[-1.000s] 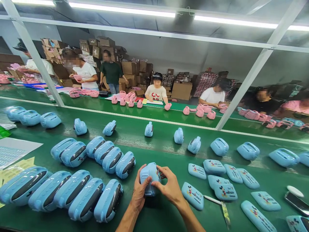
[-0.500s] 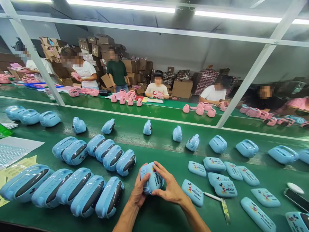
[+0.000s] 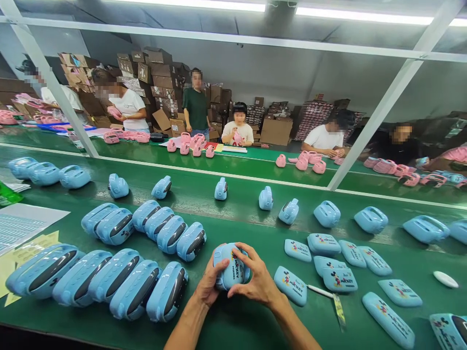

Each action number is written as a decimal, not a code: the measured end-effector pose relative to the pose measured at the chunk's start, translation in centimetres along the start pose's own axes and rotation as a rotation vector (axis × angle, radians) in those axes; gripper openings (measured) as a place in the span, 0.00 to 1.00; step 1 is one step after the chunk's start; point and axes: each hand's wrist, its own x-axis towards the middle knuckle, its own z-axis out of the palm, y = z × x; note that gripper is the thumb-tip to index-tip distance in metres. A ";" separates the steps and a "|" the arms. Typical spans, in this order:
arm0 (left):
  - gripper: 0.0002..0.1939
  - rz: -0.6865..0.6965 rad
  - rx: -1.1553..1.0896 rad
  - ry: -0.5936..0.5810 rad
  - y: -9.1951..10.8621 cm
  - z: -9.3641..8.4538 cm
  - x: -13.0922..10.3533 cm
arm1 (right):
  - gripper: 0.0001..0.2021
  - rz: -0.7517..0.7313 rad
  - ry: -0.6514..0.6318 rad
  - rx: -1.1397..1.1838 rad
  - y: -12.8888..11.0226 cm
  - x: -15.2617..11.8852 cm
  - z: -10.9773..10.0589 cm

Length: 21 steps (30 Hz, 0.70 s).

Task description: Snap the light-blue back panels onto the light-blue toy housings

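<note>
A light blue rounded case [image 3: 232,267] with a mouse print and lettering is held between both hands at the lower middle. My left hand [image 3: 209,282] grips its left side, thumb across the front. My right hand [image 3: 255,277] curves round its right side, fingertips on the top edge and thumb at the bottom. To the left stand rows of similar blue cases [image 3: 168,291] with dark glossy panels. On the right lie several loose blue printed covers [image 3: 291,286], with a white pen-like tool [image 3: 320,291] beside the nearest one.
Blue cases [image 3: 327,214] stand spaced along a green belt [image 3: 189,192] beyond the hands. Printed sheets [image 3: 29,226] lie at the left, a white oval object [image 3: 445,279] at the right. Behind a white frame [image 3: 379,121], people handle pink cases at another bench.
The belt's blue cases have shifted slightly left. Both hands keep hold of the case with little change. In the background, the person in dark green has moved right.
</note>
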 end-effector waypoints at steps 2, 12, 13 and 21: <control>0.27 -0.115 -0.064 0.004 -0.2 -0.1 0.3 | 0.43 -0.011 -0.062 0.066 0.1 0.0 -0.6; 0.33 -0.286 -0.182 -0.048 -0.9 -1.0 0.8 | 0.41 0.008 -0.136 0.116 0.0 0.2 -2.3; 0.34 -0.280 -0.167 -0.045 -0.9 -1.0 0.8 | 0.41 0.002 -0.134 0.109 0.0 0.2 -2.3; 0.35 -0.215 -0.127 -0.111 -1.4 -1.8 0.7 | 0.52 0.009 -0.126 0.082 -0.7 -0.5 -2.2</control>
